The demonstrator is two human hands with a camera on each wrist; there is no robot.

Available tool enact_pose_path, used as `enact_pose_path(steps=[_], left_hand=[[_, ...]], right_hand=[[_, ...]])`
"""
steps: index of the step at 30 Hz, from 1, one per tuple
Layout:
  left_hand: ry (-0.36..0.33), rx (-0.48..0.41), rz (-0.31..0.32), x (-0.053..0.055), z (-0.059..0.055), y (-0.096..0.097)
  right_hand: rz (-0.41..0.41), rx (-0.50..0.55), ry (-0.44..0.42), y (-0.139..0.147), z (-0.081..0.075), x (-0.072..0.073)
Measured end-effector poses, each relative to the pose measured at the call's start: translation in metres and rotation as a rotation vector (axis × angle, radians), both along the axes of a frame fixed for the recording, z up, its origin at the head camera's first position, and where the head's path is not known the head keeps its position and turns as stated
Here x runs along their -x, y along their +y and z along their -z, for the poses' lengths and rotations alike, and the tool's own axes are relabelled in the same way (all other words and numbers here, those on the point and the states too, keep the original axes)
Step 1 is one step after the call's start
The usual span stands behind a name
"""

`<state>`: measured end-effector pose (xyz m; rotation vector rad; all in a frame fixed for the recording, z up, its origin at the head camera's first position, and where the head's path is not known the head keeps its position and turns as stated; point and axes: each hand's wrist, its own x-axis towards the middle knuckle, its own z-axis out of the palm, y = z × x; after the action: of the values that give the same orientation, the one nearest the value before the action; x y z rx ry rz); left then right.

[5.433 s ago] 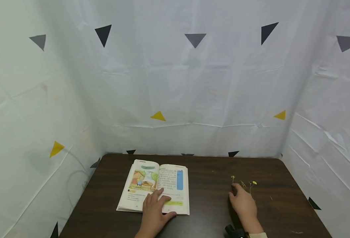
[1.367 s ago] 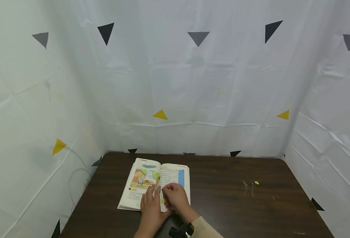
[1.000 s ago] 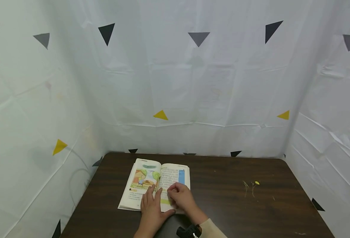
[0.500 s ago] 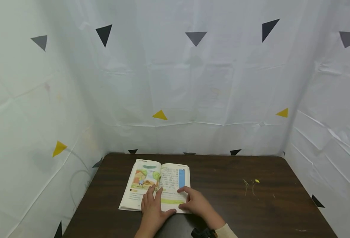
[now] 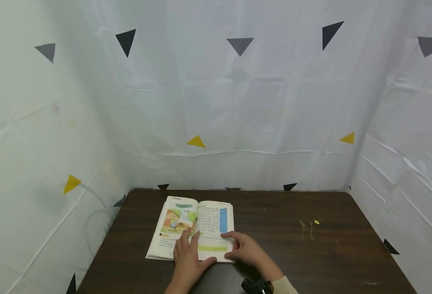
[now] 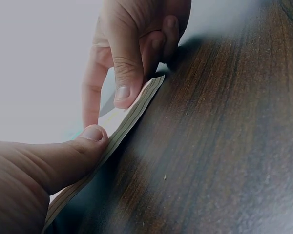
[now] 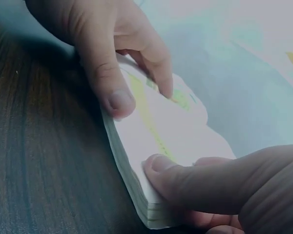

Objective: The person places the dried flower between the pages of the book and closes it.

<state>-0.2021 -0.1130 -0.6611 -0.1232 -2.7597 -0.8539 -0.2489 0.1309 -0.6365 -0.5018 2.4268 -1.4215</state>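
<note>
An open book lies on the dark table, with a coloured picture on its left page and text on its right. My left hand rests on its lower middle with fingers spread; the thumb presses the page near the bottom edge. At the lower right corner is my right hand. Its thumb and index finger touch the right page, while the other fingers bend beside the book. Two thin-stemmed flowers, a yellow one and a smaller one, lie farther right.
The brown wooden table is enclosed by a white curtain with black, grey and yellow triangles. A black strap device sits on my right wrist. Small bits lie on the tabletop.
My right hand left the flowers, worked with pinched fingers over the book, then slid to its right corner and spread thumb from index. One flower is gone from the table. My left hand stays.
</note>
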Motion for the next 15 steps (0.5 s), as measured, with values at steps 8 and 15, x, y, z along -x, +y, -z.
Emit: enact_pose_path(steps=[8, 15], left_hand=[[-0.03, 0.001, 0.001, 0.0015, 0.0001, 0.001], [-0.045, -0.004, 0.004, 0.001, 0.001, 0.0014]], right_hand=[[0.025, -0.022, 0.01, -0.0006, -0.0007, -0.0023], [0.033, -0.019, 0.004, -0.0004, 0.0007, -0.0035]])
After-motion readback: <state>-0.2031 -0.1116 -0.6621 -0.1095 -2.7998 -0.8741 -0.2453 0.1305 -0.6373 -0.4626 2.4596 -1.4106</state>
